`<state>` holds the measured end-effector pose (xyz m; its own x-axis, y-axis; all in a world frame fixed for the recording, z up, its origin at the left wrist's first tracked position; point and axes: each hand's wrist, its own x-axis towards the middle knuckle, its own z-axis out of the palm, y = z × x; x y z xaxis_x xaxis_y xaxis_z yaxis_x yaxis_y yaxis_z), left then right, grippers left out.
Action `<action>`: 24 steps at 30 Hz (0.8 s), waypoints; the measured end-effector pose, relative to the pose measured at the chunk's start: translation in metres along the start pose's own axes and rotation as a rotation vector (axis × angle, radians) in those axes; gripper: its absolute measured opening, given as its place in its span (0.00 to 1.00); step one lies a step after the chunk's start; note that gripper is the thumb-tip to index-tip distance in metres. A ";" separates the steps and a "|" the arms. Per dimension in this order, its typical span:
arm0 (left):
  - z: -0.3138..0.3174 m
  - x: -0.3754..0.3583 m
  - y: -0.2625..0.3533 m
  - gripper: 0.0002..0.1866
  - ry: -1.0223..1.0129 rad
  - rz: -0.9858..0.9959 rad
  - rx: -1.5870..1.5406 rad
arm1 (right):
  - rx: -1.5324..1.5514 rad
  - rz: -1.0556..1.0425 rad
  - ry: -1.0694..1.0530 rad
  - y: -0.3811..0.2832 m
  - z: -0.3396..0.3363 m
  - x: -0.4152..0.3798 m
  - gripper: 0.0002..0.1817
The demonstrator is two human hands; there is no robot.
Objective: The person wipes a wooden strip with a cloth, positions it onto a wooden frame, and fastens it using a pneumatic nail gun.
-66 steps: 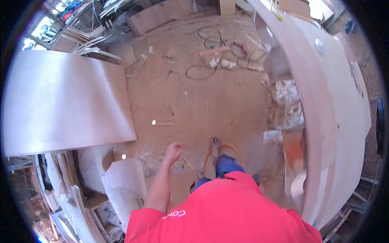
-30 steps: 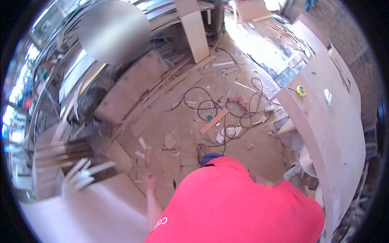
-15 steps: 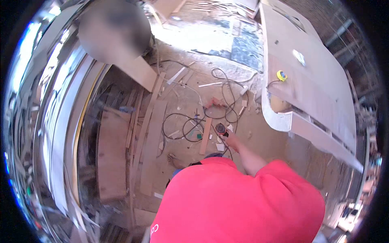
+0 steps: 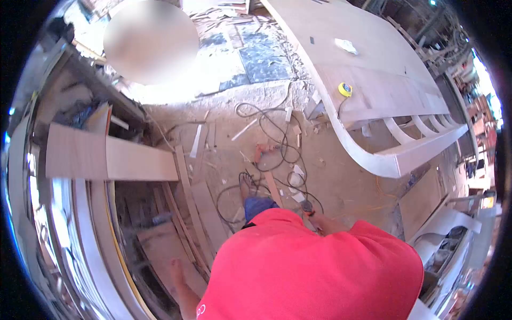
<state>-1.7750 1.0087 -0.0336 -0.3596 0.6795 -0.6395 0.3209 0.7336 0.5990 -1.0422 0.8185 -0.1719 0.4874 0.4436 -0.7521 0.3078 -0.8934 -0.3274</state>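
My right hand (image 4: 318, 220) is closed around a red-and-black power tool (image 4: 308, 207), held low in front of my red shirt. Much of the tool is hidden by the hand and the sleeve. On the lower left, my left hand (image 4: 177, 271) reaches out bare, its fingers extended over a brown board (image 4: 168, 240). Black cable (image 4: 220, 205) loops across the floor close to the tool. A narrow wood strip (image 4: 272, 186) and white scraps (image 4: 297, 197) lie near it.
To the right stands a large curved wooden panel frame (image 4: 368, 160) with a yellow tape measure (image 4: 345, 89) on top. Another red tool (image 4: 261, 152) lies among the cables. Long boards (image 4: 90, 234) are stacked at left, with a pale plank (image 4: 141, 160) jutting across. My foot (image 4: 245, 181) is on the floor.
My view has turned, and the panel frame sits further left. My left hand has come into view at lower left. The right hand, still holding the tool, appears lower and closer to my body.
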 end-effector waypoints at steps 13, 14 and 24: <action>0.159 0.179 0.314 0.17 -0.385 0.135 0.380 | 0.262 0.070 0.199 -0.347 -0.143 0.064 0.36; 0.166 0.193 0.334 0.17 -0.408 0.154 0.420 | 0.299 0.012 0.244 -0.373 -0.150 0.075 0.37; 0.251 0.392 0.620 0.18 -0.650 0.386 0.776 | 1.068 -0.060 0.224 -0.593 -0.231 0.099 0.28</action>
<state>-1.4969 1.7326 -0.0337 0.3443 0.5740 -0.7429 0.8622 0.1198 0.4922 -0.9878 1.4087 0.0799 0.6664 0.3951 -0.6323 -0.4788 -0.4233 -0.7691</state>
